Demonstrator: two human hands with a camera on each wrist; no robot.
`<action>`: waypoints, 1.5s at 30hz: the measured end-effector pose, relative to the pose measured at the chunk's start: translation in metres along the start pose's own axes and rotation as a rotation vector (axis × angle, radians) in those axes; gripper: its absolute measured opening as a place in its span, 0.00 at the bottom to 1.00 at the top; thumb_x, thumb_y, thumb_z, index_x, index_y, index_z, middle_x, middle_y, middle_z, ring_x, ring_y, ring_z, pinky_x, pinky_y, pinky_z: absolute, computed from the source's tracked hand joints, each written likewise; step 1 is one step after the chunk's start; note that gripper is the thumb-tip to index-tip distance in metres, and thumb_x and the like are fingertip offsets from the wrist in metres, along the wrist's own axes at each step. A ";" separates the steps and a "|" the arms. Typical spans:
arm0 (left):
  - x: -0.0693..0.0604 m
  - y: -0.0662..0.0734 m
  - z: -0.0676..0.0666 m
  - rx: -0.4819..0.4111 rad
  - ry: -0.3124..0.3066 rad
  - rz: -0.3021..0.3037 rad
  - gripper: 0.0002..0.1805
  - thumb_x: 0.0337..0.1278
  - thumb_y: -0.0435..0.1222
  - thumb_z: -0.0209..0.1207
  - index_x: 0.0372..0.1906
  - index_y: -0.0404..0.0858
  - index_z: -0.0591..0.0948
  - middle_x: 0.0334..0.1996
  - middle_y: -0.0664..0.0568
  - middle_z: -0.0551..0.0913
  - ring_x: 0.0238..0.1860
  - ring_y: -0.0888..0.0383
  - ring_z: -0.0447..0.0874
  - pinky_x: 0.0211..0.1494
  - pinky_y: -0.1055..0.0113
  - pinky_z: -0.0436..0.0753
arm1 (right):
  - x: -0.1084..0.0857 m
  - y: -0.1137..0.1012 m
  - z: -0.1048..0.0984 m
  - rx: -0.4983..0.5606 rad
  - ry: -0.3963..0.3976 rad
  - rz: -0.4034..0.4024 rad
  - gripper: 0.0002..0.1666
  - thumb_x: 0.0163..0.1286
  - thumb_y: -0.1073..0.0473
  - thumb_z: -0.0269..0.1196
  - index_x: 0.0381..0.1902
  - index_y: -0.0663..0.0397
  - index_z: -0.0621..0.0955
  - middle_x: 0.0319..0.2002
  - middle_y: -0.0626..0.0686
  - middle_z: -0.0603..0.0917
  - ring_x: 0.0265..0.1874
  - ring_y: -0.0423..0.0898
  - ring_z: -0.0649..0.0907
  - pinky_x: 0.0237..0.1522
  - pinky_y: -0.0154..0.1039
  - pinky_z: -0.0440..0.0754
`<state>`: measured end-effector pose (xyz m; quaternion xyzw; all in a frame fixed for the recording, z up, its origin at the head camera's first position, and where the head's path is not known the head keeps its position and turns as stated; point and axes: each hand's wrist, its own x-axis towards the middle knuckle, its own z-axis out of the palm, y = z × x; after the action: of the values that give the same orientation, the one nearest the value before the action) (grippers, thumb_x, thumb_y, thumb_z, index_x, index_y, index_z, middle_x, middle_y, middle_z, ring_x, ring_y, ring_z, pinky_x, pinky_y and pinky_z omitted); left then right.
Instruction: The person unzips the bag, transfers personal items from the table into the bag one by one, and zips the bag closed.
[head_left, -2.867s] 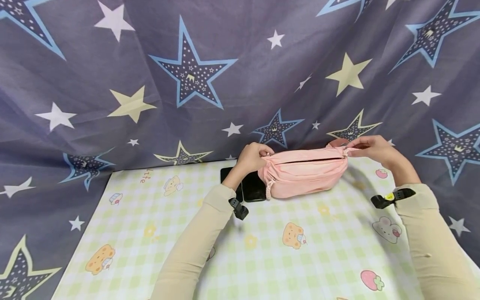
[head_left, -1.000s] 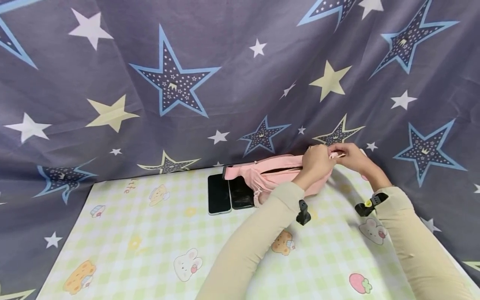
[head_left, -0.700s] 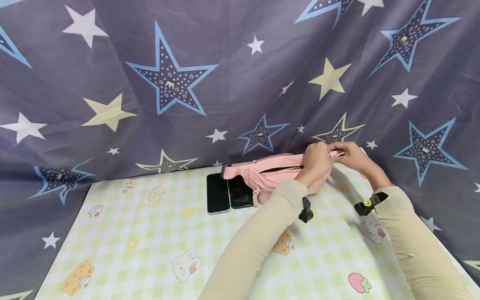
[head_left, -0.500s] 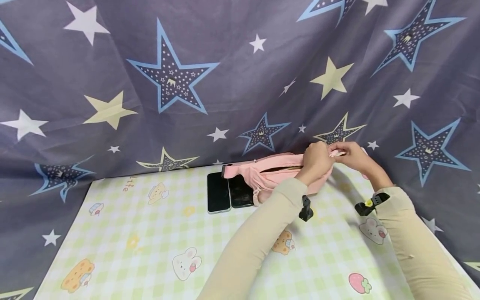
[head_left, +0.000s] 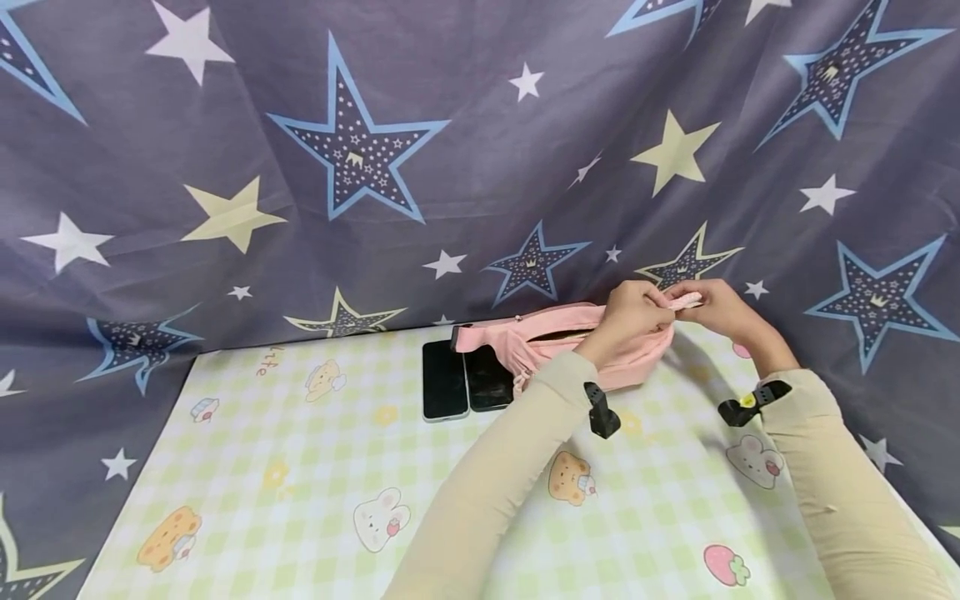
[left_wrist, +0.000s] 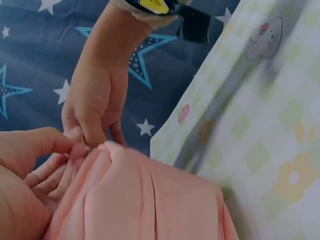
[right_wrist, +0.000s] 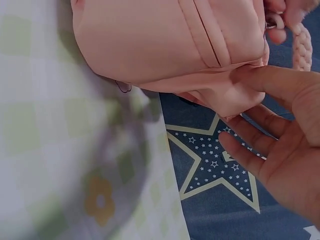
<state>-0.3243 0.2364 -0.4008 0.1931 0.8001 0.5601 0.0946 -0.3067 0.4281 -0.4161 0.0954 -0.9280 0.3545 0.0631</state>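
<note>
A pink waist bag (head_left: pixel 555 329) lies toward the table's back right, its top zip gaping with a dark slit. At the bag's right end, my left hand (head_left: pixel 636 310) pinches the zipper pull. A braided cord (right_wrist: pixel 302 47) hangs from that pull in the right wrist view. My right hand (head_left: pixel 716 308) grips the bag's end corner, thumb on top and fingers beneath, close against the left hand. In the left wrist view both hands meet at the bag's edge, and the slider itself is mostly hidden by fingers.
Two dark phones (head_left: pixel 444 379) lie side by side left of the bag; the bag's strap end with a black buckle (head_left: pixel 455 337) overlaps them. The table (head_left: pixel 300 492) has a green checked cover. A star-printed curtain (head_left: pixel 465 125) hangs behind its back edge.
My left hand has gone from the bag's left end to its right end, beside my right hand. The strap end now shows over the phones. Lately both hands have shifted only slightly.
</note>
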 end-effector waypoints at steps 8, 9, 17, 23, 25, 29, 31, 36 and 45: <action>0.001 0.003 -0.014 -0.055 -0.143 -0.090 0.20 0.47 0.26 0.70 0.51 0.32 0.86 0.36 0.50 0.89 0.25 0.65 0.78 0.31 0.76 0.81 | 0.000 -0.004 0.002 0.031 0.033 0.006 0.14 0.66 0.69 0.69 0.49 0.70 0.85 0.43 0.52 0.88 0.38 0.22 0.78 0.37 0.21 0.79; 0.001 0.003 -0.016 -0.047 -0.154 -0.085 0.18 0.48 0.26 0.69 0.48 0.32 0.87 0.34 0.52 0.88 0.25 0.65 0.78 0.31 0.75 0.81 | 0.000 -0.005 0.003 0.030 0.040 0.005 0.14 0.66 0.69 0.69 0.48 0.70 0.85 0.45 0.57 0.88 0.38 0.21 0.78 0.37 0.21 0.79; 0.000 0.006 -0.031 -0.048 -0.162 -0.099 0.04 0.54 0.28 0.70 0.36 0.32 0.91 0.19 0.56 0.81 0.20 0.65 0.77 0.27 0.73 0.81 | 0.004 -0.004 0.004 0.048 0.056 -0.023 0.09 0.66 0.72 0.68 0.44 0.70 0.86 0.55 0.72 0.83 0.38 0.20 0.79 0.36 0.21 0.81; -0.003 0.010 -0.045 0.054 -0.136 -0.135 0.03 0.50 0.28 0.73 0.32 0.32 0.91 0.24 0.46 0.89 0.20 0.63 0.83 0.27 0.72 0.86 | 0.008 -0.005 0.006 0.045 0.053 0.020 0.09 0.67 0.72 0.67 0.44 0.72 0.85 0.43 0.70 0.87 0.32 0.25 0.81 0.33 0.23 0.81; -0.004 0.011 -0.049 0.087 -0.128 -0.154 0.04 0.48 0.29 0.74 0.31 0.33 0.91 0.25 0.48 0.90 0.20 0.63 0.84 0.27 0.73 0.85 | 0.008 -0.006 0.007 0.043 0.053 0.025 0.08 0.67 0.72 0.67 0.43 0.72 0.85 0.40 0.68 0.88 0.30 0.26 0.81 0.32 0.24 0.80; -0.006 0.011 -0.055 0.047 -0.111 -0.210 0.05 0.44 0.27 0.76 0.29 0.32 0.91 0.26 0.47 0.91 0.21 0.60 0.87 0.26 0.71 0.86 | 0.008 -0.008 0.007 0.029 0.055 0.037 0.07 0.67 0.72 0.67 0.42 0.72 0.85 0.37 0.65 0.88 0.29 0.27 0.81 0.31 0.25 0.81; -0.008 0.011 -0.057 0.002 -0.110 -0.233 0.05 0.43 0.25 0.77 0.28 0.31 0.91 0.27 0.45 0.91 0.21 0.59 0.87 0.27 0.69 0.87 | 0.008 -0.009 0.007 0.024 0.055 0.042 0.07 0.66 0.72 0.67 0.41 0.71 0.85 0.37 0.65 0.88 0.29 0.28 0.81 0.31 0.26 0.81; -0.009 0.006 -0.061 -0.071 -0.126 -0.272 0.06 0.43 0.23 0.76 0.30 0.29 0.91 0.31 0.42 0.91 0.18 0.62 0.84 0.31 0.68 0.88 | 0.008 -0.010 0.006 0.048 0.044 0.039 0.08 0.65 0.73 0.67 0.42 0.74 0.85 0.38 0.68 0.88 0.29 0.28 0.82 0.30 0.26 0.81; -0.006 -0.007 -0.075 -0.253 -0.196 -0.317 0.07 0.46 0.20 0.72 0.34 0.25 0.90 0.38 0.35 0.90 0.26 0.54 0.90 0.34 0.66 0.89 | 0.013 -0.009 -0.001 0.098 -0.016 0.079 0.11 0.65 0.73 0.68 0.44 0.76 0.85 0.34 0.58 0.91 0.28 0.29 0.83 0.32 0.27 0.82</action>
<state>-0.3479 0.1678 -0.3809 0.1048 0.7307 0.6128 0.2821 -0.3174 0.4198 -0.4072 0.0648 -0.9130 0.4010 0.0368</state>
